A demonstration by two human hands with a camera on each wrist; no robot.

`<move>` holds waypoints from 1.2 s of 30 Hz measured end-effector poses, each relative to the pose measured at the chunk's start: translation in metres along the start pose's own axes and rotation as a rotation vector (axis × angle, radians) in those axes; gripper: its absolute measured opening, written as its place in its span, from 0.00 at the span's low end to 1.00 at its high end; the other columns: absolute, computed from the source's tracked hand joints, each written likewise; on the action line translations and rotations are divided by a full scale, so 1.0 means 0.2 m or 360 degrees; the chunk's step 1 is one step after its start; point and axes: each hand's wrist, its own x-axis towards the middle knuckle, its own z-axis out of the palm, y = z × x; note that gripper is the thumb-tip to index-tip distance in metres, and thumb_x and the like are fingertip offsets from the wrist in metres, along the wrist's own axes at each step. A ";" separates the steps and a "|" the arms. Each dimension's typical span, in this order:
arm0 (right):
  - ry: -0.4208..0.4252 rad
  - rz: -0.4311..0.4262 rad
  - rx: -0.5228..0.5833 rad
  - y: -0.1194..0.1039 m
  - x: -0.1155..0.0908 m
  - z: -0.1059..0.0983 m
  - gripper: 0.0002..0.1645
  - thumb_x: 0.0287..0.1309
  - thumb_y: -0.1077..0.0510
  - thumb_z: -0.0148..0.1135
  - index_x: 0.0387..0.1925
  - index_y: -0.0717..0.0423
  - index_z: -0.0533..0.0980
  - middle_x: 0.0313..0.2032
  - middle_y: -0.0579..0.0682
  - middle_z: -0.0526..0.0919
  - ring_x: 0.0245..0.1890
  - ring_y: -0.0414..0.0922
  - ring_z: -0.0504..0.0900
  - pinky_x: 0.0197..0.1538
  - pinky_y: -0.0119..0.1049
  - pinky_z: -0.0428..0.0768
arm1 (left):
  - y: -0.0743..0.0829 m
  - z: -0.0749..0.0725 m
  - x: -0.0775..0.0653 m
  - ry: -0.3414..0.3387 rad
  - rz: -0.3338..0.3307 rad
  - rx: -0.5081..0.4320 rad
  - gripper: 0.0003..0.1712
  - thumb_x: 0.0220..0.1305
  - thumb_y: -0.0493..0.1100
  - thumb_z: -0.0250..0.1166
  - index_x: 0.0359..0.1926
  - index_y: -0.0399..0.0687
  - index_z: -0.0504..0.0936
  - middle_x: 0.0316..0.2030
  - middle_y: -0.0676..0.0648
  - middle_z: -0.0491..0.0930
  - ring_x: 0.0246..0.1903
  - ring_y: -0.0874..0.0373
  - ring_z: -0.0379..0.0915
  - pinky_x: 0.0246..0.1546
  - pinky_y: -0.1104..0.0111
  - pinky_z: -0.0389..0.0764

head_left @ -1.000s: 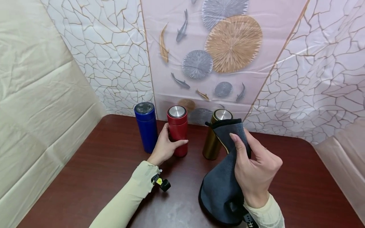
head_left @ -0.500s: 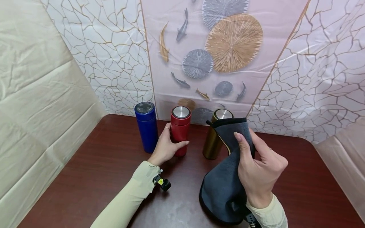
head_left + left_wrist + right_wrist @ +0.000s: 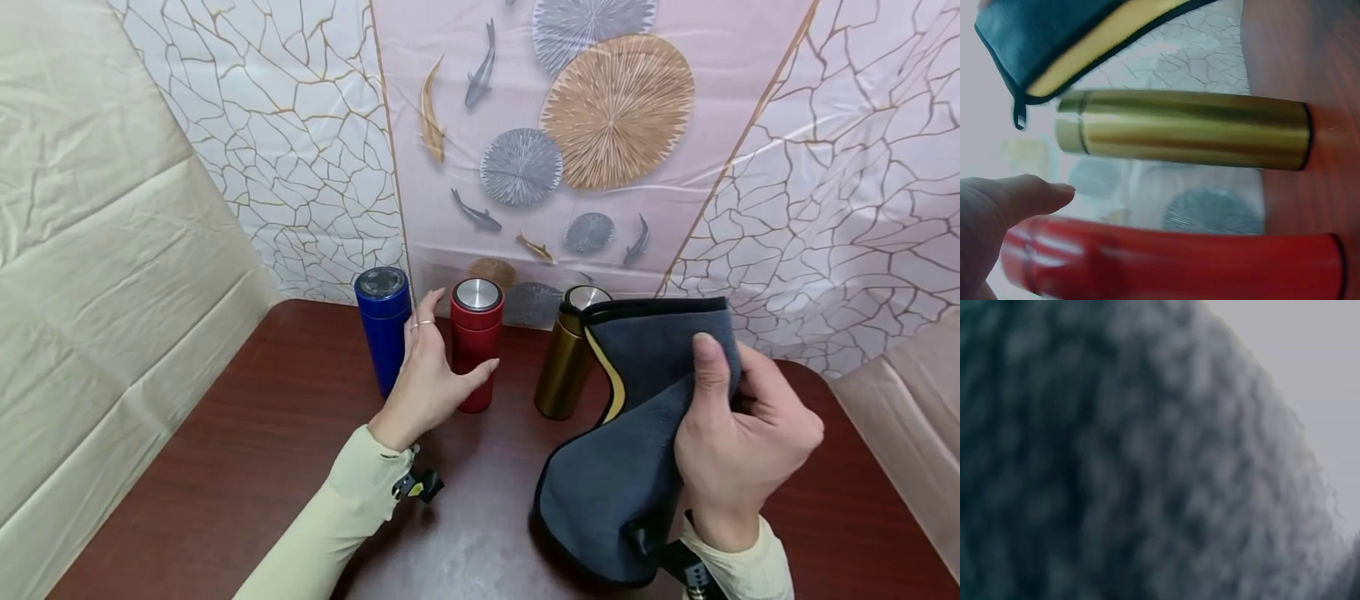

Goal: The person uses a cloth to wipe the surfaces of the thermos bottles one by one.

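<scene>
A red thermos flask (image 3: 474, 342) with a silver lid top stands upright in the middle. Beside it, my left hand (image 3: 423, 379) has its thumb and fingers spread apart, holding nothing; the left wrist view shows the thumb (image 3: 1041, 194) off the red flask's side. A grey cloth (image 3: 622, 492) with a black edge and yellow underside hangs from my right hand (image 3: 742, 442), which pinches its upper corner between thumb and fingers. Partly behind the cloth is a gold thermos flask (image 3: 561, 367). Only blurred cloth pile (image 3: 1166, 462) fills most of the right wrist view.
To the left of my left hand stands a blue thermos flask (image 3: 384, 329). All three flasks stand on a dark red-brown wooden table (image 3: 247, 467), near its back edge. Behind rises a patterned backdrop (image 3: 315, 150), with a beige cloth (image 3: 97, 250) on the left.
The red flask shifted slightly right with my left hand around it; now that hand has let go and opened away to the left. My right hand has drawn the cloth to the right.
</scene>
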 end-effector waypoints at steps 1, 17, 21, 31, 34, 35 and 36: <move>0.0030 0.0009 -0.0011 0.00 0.01 -0.01 0.16 0.59 0.60 0.73 0.32 0.75 0.85 0.23 0.31 0.82 0.21 0.27 0.74 0.29 0.21 0.66 | 0.02 -0.01 -0.01 0.0054 0.0070 0.0025 0.60 0.53 0.51 0.79 0.76 0.43 0.51 0.75 0.41 0.57 0.76 0.45 0.49 0.75 0.51 0.61; 0.0035 0.0176 -0.0331 0.06 0.11 -0.07 0.07 0.66 0.54 0.66 0.31 0.49 0.84 0.20 0.29 0.73 0.19 0.29 0.68 0.28 0.23 0.63 | 0.22 0.05 -0.14 0.0085 0.0809 -0.0244 0.25 0.60 0.41 0.72 0.57 0.43 0.77 0.57 0.46 0.78 0.62 0.51 0.67 0.65 0.61 0.70; -0.0020 0.0209 -0.0378 0.10 0.12 -0.07 0.11 0.67 0.52 0.65 0.33 0.54 0.84 0.21 0.29 0.73 0.20 0.29 0.69 0.30 0.25 0.64 | 0.20 0.11 -0.16 -0.0210 0.0655 -0.0118 0.31 0.65 0.49 0.70 0.65 0.45 0.71 0.61 0.49 0.75 0.63 0.56 0.66 0.66 0.63 0.72; -0.0251 0.0172 -0.0468 0.16 0.14 -0.09 0.18 0.70 0.48 0.62 0.43 0.60 0.85 0.26 0.22 0.76 0.24 0.24 0.75 0.34 0.22 0.70 | 0.13 0.31 -0.12 -0.0448 0.0248 -0.0102 0.46 0.67 0.55 0.66 0.76 0.43 0.55 0.72 0.46 0.63 0.70 0.54 0.60 0.71 0.57 0.69; -0.0266 0.0214 -0.0545 0.17 0.14 -0.10 0.20 0.72 0.49 0.60 0.45 0.64 0.83 0.30 0.21 0.75 0.31 0.24 0.75 0.40 0.21 0.68 | 0.15 0.38 -0.07 -0.0528 0.0118 -0.0127 0.51 0.67 0.58 0.65 0.78 0.45 0.49 0.75 0.45 0.57 0.73 0.52 0.57 0.73 0.56 0.67; -0.0269 0.0228 -0.0572 0.17 0.14 -0.10 0.21 0.73 0.49 0.59 0.47 0.64 0.82 0.33 0.21 0.75 0.33 0.24 0.74 0.42 0.21 0.68 | 0.15 0.41 -0.06 -0.0545 0.0069 -0.0138 0.52 0.67 0.58 0.65 0.79 0.46 0.47 0.76 0.45 0.56 0.73 0.52 0.56 0.73 0.56 0.66; -0.0274 0.0235 -0.0595 0.17 0.15 -0.11 0.21 0.73 0.49 0.58 0.47 0.64 0.82 0.34 0.21 0.74 0.36 0.25 0.74 0.43 0.21 0.67 | 0.16 0.43 -0.04 -0.0553 0.0027 -0.0155 0.53 0.67 0.59 0.65 0.80 0.47 0.45 0.76 0.45 0.55 0.74 0.52 0.56 0.74 0.55 0.66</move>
